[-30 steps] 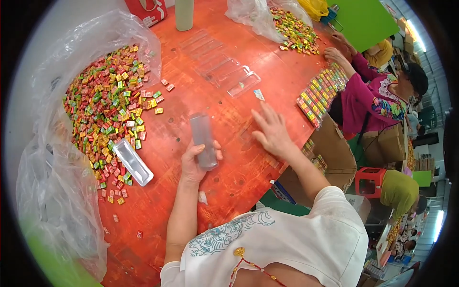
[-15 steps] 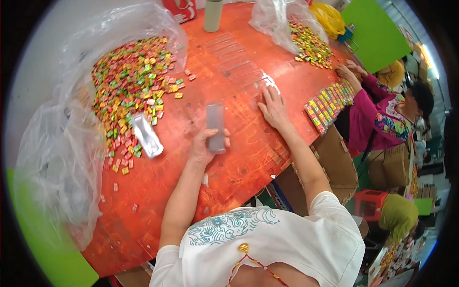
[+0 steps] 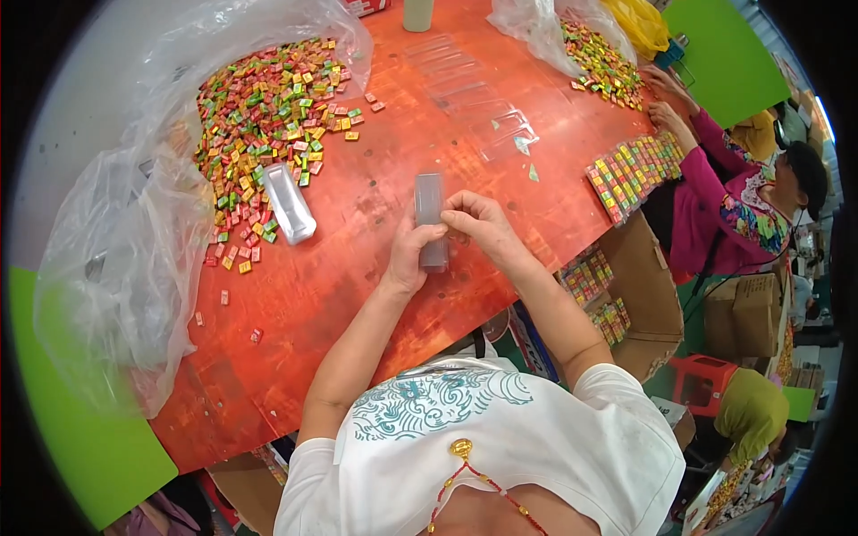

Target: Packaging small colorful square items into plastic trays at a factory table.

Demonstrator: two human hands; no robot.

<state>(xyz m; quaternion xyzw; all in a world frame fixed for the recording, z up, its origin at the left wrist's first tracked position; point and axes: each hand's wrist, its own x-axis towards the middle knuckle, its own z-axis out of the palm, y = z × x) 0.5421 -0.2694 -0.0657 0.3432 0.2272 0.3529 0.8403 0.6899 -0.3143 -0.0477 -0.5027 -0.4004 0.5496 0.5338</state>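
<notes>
My left hand (image 3: pixel 410 256) wraps round a narrow, clear grey plastic box (image 3: pixel 429 198), which points away from me above the table. At the box's right side, my right hand (image 3: pixel 485 230) has its thumb and forefinger closed on the edge; any small piece between those fingertips is hidden. A silver scoop-like tray (image 3: pixel 290 204) lies to the left, against a large heap of small wrapped sweets (image 3: pixel 259 125) in red, yellow, green and orange. Beyond my hands several clear plastic trays (image 3: pixel 469 94) lie in a row.
Clear plastic bags (image 3: pixel 125 304) surround the heap on the red table (image 3: pixel 357 295). A pale bottle (image 3: pixel 417 13) stands at the far edge. On the right, a co-worker in magenta (image 3: pixel 706 214) reaches toward packed rows of sweets (image 3: pixel 630 174). A cardboard box (image 3: pixel 651 295) with packed sweets sits below the table edge.
My right hand has come back from the far clear trays to the plastic box in my left hand. Small whitish scraps now lie near those trays. The whole view has shifted a little.
</notes>
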